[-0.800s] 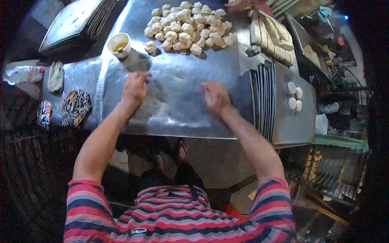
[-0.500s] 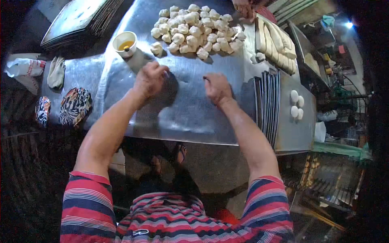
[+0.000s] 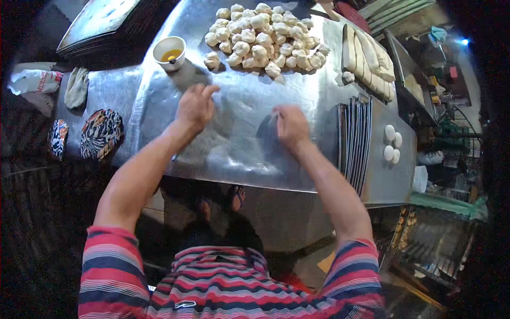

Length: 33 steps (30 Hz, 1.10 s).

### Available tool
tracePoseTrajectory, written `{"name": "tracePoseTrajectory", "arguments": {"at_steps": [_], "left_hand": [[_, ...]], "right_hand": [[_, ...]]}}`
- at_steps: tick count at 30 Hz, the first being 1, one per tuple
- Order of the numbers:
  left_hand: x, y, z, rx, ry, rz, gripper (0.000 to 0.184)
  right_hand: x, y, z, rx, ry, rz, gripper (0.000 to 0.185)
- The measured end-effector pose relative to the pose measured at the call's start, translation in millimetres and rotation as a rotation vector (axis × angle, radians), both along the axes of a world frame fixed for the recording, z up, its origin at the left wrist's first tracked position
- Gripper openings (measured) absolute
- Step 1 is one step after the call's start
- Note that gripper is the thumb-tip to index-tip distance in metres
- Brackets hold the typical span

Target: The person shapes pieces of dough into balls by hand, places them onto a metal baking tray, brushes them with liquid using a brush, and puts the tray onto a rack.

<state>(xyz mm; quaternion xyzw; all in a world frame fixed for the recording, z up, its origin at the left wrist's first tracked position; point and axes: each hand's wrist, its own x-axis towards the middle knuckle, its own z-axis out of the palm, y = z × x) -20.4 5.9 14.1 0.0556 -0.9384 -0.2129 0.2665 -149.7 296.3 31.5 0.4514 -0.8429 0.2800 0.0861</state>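
Over the metal table (image 3: pixel 228 154), my left hand (image 3: pixel 196 109) is closed with its fingers curled, just below a white cup (image 3: pixel 170 53) of yellow liquid. My right hand (image 3: pixel 292 125) is closed too, between the middle of the table and the upright metal sheets. What either hand grips, if anything, is hidden. The two hands are apart. Beyond them lies a heap of pale dough balls (image 3: pixel 263 40), with one dough ball (image 3: pixel 211 60) apart at its left.
Long dough strips (image 3: pixel 366 61) lie at the back right. Upright metal sheets (image 3: pixel 356 143) stand right of my right hand, beside several white eggs (image 3: pixel 390 133). Stacked trays (image 3: pixel 98 24), a pale glove (image 3: pixel 77 87) and patterned cloth (image 3: pixel 102 134) are at the left.
My left hand has moved right since the first frame, then slightly back left. My right hand has shifted a little right. The co-worker's hands at the back have mostly left view.
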Motion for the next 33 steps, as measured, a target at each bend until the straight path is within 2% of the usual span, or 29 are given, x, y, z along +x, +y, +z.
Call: {"name": "tracePoseTrajectory", "arguments": {"at_steps": [3,4,7,9,10,13,15,18,21,22,25,26,29,30,33], "left_hand": [[32,40,10,0.050,-0.031,-0.162,0.034],[17,47,8,-0.032,0.015,-0.193,0.032],[-45,21,8,-0.054,-0.100,-0.326,0.030],[-56,3,10,-0.073,-0.001,-0.217,0.029],[-50,-4,7,-0.055,0.081,-0.177,0.034],[-4,17,2,-0.017,0.075,0.023,0.033],[1,39,-3,-0.004,0.055,-0.106,0.032],[-47,47,4,-0.068,0.045,-0.229,0.030],[-67,18,-12,-0.128,-0.003,-0.118,0.026],[-56,14,-7,-0.071,-0.047,-0.062,0.028],[-11,40,-7,-0.078,0.037,0.090,0.028],[-8,50,-7,-0.037,0.063,-0.017,0.028],[-45,56,1,-0.063,0.024,-0.145,0.027],[-56,46,2,-0.068,0.003,-0.134,0.026],[-56,21,-16,-0.060,0.109,0.026,0.020]], "right_hand": [[41,-2,11,0.010,-0.071,0.143,0.026],[35,-13,9,0.043,-0.072,0.159,0.027],[-23,-36,-2,0.116,-0.003,0.128,0.027],[-54,-40,-10,0.095,0.063,0.041,0.027],[-46,-30,-10,0.082,0.034,0.041,0.024],[-2,1,0,0.047,-0.014,0.062,0.020],[28,-10,9,0.031,-0.013,0.152,0.024],[-26,-40,-1,0.115,0.053,0.147,0.023],[-48,-39,-3,0.089,0.094,0.085,0.022],[-40,-31,-3,0.041,0.049,0.060,0.022],[6,-10,-3,-0.019,0.017,0.125,0.024],[17,-19,14,0.123,0.051,0.174,0.022],[-40,-50,-13,0.044,0.139,0.260,0.018],[-47,-52,-2,0.008,0.081,0.281,0.015],[-37,-31,-5,0.051,0.175,-0.007,0.012]]}}
